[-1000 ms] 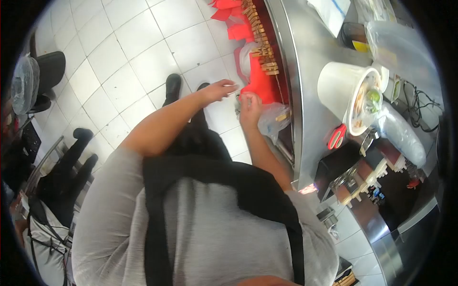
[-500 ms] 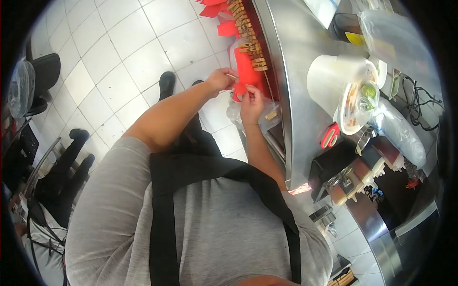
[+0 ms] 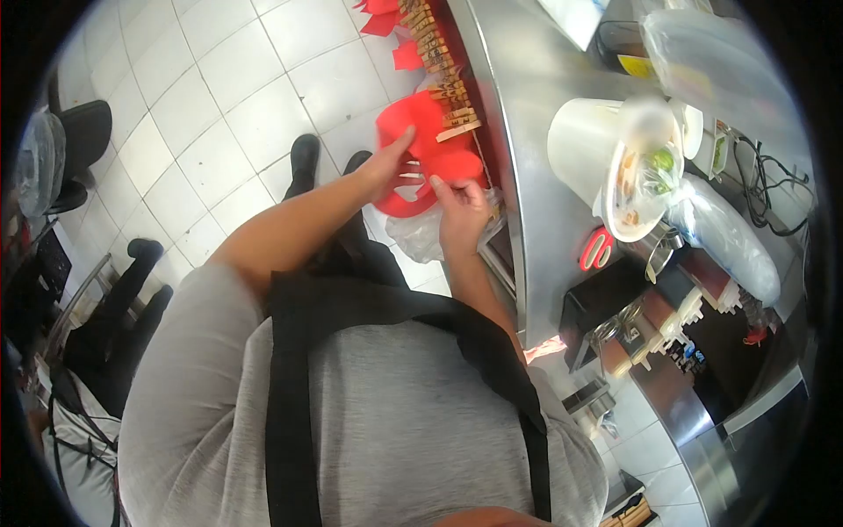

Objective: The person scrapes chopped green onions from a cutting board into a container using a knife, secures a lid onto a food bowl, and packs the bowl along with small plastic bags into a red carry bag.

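Note:
A red cut-out sheet (image 3: pixel 413 114) with rounded lobes hangs at the counter's edge, below a row of wooden clothespins (image 3: pixel 432 51). One clothespin (image 3: pixel 457 132) sits at a slant at the near end of the row, over the red sheet. My left hand (image 3: pixel 391 167) lies against the sheet's left part, thumb and fingers spread apart. My right hand (image 3: pixel 461 211) pinches the lower edge of the red sheet between thumb and fingers. Just under both hands is a clear plastic bag (image 3: pixel 414 235), partly hidden by the sheet.
Along my right runs a steel counter (image 3: pixel 518 114). On it are a white bucket (image 3: pixel 580 149), a tilted tub of food scraps (image 3: pixel 628 206), red-handled scissors (image 3: pixel 596 249) and a plastic bag (image 3: pixel 729 241). Another person's legs (image 3: pixel 123 307) show at the left on the tiled floor.
The red sheet has spread out leftward and shows more of its surface. My left hand, earlier pinching a small stick-like piece, has opened. A slanted clothespin now shows at the row's end.

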`<state>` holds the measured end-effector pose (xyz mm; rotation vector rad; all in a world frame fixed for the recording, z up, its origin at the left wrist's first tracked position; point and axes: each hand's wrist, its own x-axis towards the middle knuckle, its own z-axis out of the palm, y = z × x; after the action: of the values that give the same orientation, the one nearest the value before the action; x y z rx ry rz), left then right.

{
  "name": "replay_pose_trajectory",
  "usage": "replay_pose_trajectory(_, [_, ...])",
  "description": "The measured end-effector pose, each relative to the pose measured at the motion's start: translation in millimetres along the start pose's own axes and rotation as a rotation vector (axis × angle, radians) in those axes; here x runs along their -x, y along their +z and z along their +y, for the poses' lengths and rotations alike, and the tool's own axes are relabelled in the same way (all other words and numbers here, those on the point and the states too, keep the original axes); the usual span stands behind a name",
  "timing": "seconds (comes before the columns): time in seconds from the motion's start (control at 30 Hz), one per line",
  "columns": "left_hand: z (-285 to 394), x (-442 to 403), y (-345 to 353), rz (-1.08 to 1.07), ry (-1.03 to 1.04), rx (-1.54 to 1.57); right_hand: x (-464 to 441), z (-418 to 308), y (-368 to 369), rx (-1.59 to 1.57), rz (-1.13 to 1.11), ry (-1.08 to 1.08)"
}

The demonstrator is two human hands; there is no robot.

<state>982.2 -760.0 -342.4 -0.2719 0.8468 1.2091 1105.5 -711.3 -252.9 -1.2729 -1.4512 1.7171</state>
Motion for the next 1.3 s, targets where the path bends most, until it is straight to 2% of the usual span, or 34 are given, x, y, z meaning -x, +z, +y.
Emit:
replay_pose_trajectory(0.1, [11, 59, -20, -0.148, 0.129, -0.061, 15, -29, 12, -0.049, -0.093, -0.102])
replay_pose_trajectory(0.13, [17, 82, -19, -0.212, 0.182, -0.091, 21, -53, 22, -0.135, -0.118, -0.032])
replay_pose_trajectory(0.23, [37, 140, -3, -0.14, 0.476, -0.5, 22, -78, 41, -0.351, -0.174, 0.126])
replay_pose_trajectory(0.27, [43, 156, 10, -0.069, 0.604, -0.421, 20, -83, 47, -0.406, -0.206, 0.158])
replay_pose_trajectory(0.4, [73, 191, 43, 0.093, 0.962, -0.627, 16, -110, 78, -0.589, -0.338, 0.213])
replay_pose_trajectory(0.5, [89, 213, 55, 0.224, 0.977, -0.688, 20, -131, 100, -0.621, -0.45, 0.161])
replay_pose_trajectory(0.63, [108, 233, 49, 0.154, 1.039, -0.512, 26, -151, 122, -0.619, -0.592, 0.11])
replay_pose_trajectory(0.7, [115, 249, 51, 0.099, 1.012, -0.451, 28, -159, 129, -0.642, -0.643, 0.139])
replay_pose_trajectory(0.83, [118, 253, 45, 0.16, 0.877, -0.411, 27, -154, 132, -0.644, -0.742, 0.218])
replay_pose_trajectory(0.93, [120, 255, 58, 0.175, 0.826, 0.059, 20, -157, 132, -0.868, -0.638, 0.251])
replay_pose_trajectory(1.03, [127, 256, 48, 0.148, 0.803, 0.196, -12, -127, 108, -1.034, -0.672, 0.158])
replay_pose_trajectory(1.07, [127, 254, 30, 0.06, 0.834, 0.087, -16, -126, 104, -0.952, -0.438, 0.202])
replay_pose_trajectory(1.17, [134, 260, 37, 0.239, 0.823, 0.126, -23, -124, 90, -0.901, -0.237, 0.248])
replay_pose_trajectory(1.2, [138, 258, 23, 0.214, 0.882, 0.04, -23, -121, 78, -0.829, -0.375, 0.171])
replay_pose_trajectory(1.3, [165, 261, -8, 0.402, 1.038, -0.127, 5, -138, 53, 0.061, -0.658, -0.116])
